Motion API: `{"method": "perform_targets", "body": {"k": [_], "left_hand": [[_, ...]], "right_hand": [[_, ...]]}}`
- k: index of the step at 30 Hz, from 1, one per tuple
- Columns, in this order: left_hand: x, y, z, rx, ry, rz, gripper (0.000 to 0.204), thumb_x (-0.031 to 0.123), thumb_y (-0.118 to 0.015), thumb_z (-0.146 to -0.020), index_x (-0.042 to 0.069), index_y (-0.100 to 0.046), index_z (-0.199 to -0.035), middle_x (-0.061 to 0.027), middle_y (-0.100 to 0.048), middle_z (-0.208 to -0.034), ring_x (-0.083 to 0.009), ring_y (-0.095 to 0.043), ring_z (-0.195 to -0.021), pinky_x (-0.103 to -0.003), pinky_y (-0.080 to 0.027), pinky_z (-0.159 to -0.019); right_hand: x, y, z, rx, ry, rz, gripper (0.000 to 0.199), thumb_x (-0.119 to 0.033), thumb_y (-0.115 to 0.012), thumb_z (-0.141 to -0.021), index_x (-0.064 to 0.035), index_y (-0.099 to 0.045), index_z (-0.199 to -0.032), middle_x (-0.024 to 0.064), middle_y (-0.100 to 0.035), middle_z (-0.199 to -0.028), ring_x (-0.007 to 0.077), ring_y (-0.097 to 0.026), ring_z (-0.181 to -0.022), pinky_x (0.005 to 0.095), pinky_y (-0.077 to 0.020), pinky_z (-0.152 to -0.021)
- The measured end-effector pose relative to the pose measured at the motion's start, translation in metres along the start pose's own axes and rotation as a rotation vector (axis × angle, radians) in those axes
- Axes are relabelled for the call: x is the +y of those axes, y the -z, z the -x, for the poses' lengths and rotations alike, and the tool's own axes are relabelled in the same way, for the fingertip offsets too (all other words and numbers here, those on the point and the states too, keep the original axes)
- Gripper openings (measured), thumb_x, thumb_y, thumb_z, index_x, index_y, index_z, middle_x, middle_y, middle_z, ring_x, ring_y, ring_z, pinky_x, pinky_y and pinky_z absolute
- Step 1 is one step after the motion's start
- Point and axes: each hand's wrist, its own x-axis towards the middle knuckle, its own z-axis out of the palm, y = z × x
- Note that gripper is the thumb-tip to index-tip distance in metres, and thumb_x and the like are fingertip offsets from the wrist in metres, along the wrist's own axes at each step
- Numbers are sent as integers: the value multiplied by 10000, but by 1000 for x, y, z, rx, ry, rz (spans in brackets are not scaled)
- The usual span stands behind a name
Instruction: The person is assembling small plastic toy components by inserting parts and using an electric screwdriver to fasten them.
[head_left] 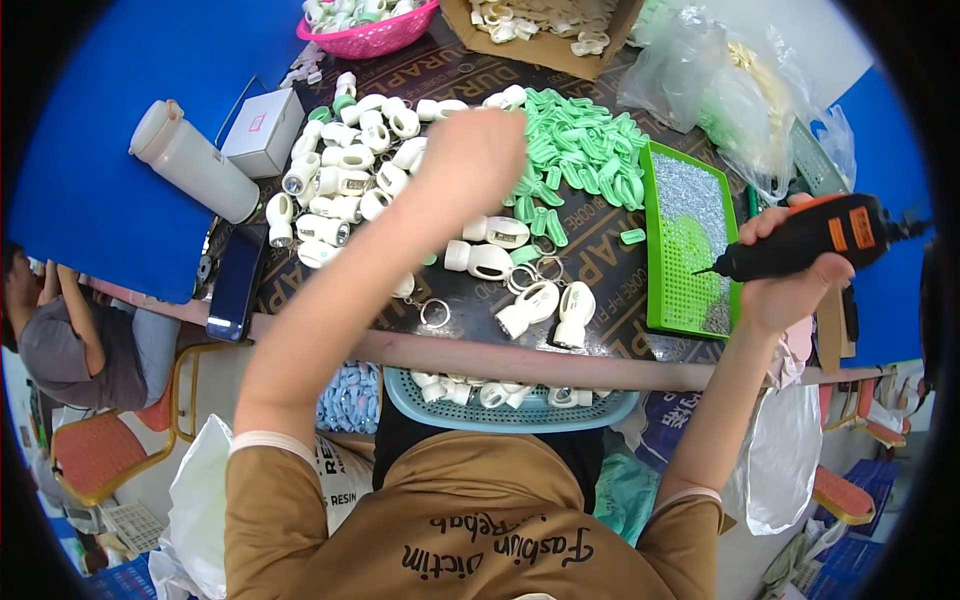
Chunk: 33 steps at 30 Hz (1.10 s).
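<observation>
My left hand (pixel 477 150) reaches over the far middle of the table, between white flashlight keychains (pixel 345 182) and a heap of light-green plastic pieces (pixel 585 140). Its fingers look curled in, slightly blurred, and their tips are hidden, so what they hold cannot be made out. Wrapped round a black and orange electric screwdriver (pixel 815 243), my right hand (pixel 785 290) is closed. The driver's thin bit points left, over the bright-green tray (pixel 655 300) with small silver screws (pixel 690 185). Several more keychains, such as one white flashlight (pixel 575 313), lie near the table's front edge.
A white bottle (pixel 195 160), a white box (pixel 265 133) and a dark phone (pixel 237 282) stand or lie at left. Behind are a pink basket (pixel 372 38) and a cardboard box (pixel 545 55). A blue basket (pixel 510 417) of flashlights sits below the front edge.
</observation>
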Motion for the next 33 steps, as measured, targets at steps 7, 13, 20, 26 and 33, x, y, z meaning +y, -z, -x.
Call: {"method": "perform_targets", "body": {"k": [7,13,20,26,33], "left_hand": [[-45,-45,-66,-87,103,-136,275,176,-530,-777,-20,-501,-969,-222,-619,-874,-361,-610,-836,-434,-486,-730],[-48,-52,-82,-125,219,-109,250,101,-479,-782,-28,-522,-991,-204,-628,-930,-332,-620,-882,-412,-498,-743],[-42,2,-55,197,58,154,402,255,-631,-715,17,-572,-1033,-213,-617,-936,-354,-596,-904,-391,-478,-776],[-6,36,18,16,190,1383,270,171,-517,-861,-12,-558,-1054,-40,-585,-854,-69,-520,-660,-199,-437,-600],[35,-12,99,-389,353,2326,267,65,-545,-830,15,-418,-1060,-161,-512,-1055,-242,-593,-886,-352,-520,-791]], "right_hand": [[15,11,-8,33,-24,164,633,-615,-439,-823,-25,-451,-1052,114,-587,-738,216,-581,-622,293,-444,-557],[30,12,-16,-23,21,182,597,-567,-445,-849,-1,-444,-1039,97,-511,-603,171,-507,-497,256,-418,-458],[39,11,-12,43,31,156,576,-566,-429,-858,-5,-460,-982,96,-507,-589,164,-487,-469,254,-403,-437],[43,18,-13,67,36,158,564,-564,-419,-862,-12,-460,-970,91,-503,-579,165,-483,-462,263,-403,-431],[43,16,-13,65,47,175,556,-569,-425,-857,-21,-449,-953,91,-495,-566,165,-478,-452,259,-401,-429]]}}
